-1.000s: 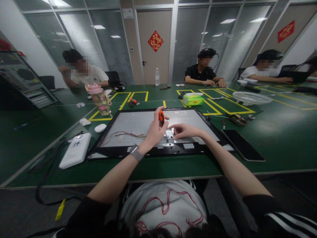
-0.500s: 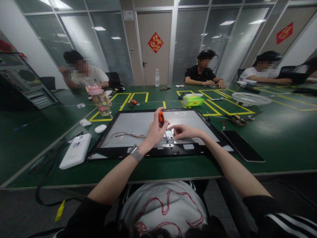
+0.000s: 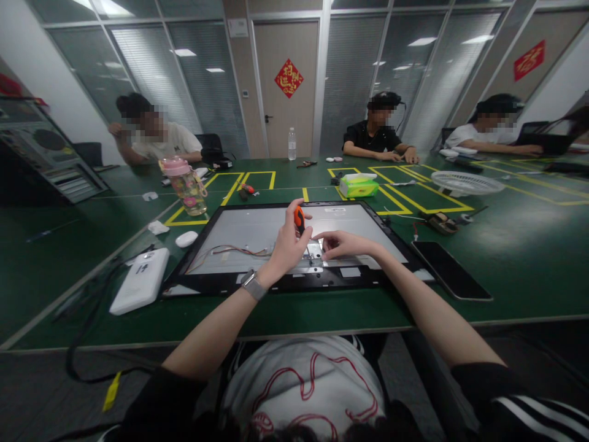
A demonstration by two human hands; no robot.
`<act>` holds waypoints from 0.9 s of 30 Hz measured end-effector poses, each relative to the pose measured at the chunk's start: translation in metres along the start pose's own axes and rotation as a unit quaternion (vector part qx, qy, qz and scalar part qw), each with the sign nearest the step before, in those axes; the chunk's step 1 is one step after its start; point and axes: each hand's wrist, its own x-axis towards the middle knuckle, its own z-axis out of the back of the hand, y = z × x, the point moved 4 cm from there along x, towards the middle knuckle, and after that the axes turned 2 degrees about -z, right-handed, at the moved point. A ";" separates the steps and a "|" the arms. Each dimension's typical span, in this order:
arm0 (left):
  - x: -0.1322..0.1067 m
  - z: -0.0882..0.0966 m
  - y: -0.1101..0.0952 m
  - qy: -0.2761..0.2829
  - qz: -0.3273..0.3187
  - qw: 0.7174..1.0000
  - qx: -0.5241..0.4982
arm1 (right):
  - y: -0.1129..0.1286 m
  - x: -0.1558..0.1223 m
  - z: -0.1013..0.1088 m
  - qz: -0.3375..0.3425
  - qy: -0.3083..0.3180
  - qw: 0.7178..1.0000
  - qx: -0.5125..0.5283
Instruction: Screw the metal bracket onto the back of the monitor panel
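My left hand (image 3: 291, 242) is closed around the orange and black handle of a screwdriver (image 3: 299, 220). The thin shaft points down at a small shiny metal plate (image 3: 315, 250) near the front edge of a flat screen panel (image 3: 257, 224). The tip is too small to make out clearly. My right hand (image 3: 343, 244) rests low over the same plate, fingers bent and apart, index finger reaching close to the screwdriver shaft. Thin wires (image 3: 239, 250) run across the panel's grey back, left of my left hand. A black frame borders the panel.
Left of the panel lie a white power bank (image 3: 140, 282), a white case (image 3: 186, 239) and a pink-lidded bottle (image 3: 186, 190). A phone (image 3: 451, 270) lies on the right. Behind are a green tissue pack (image 3: 359, 185) and another screwdriver (image 3: 247, 189). Several people sit across the table.
The screwdriver handle and the fingers of my left hand have shifted very slightly. My right hand keeps its place, and the panel has not moved.
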 end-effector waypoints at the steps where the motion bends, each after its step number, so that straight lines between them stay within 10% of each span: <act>1: 0.000 0.000 0.000 0.000 0.001 1.000 0.001 | 0.000 0.000 0.000 0.000 -0.001 1.000 -0.001; 27: -0.001 -0.002 -0.002 0.008 0.008 1.000 -0.020 | 0.004 -0.001 0.000 0.001 0.004 1.000 -0.014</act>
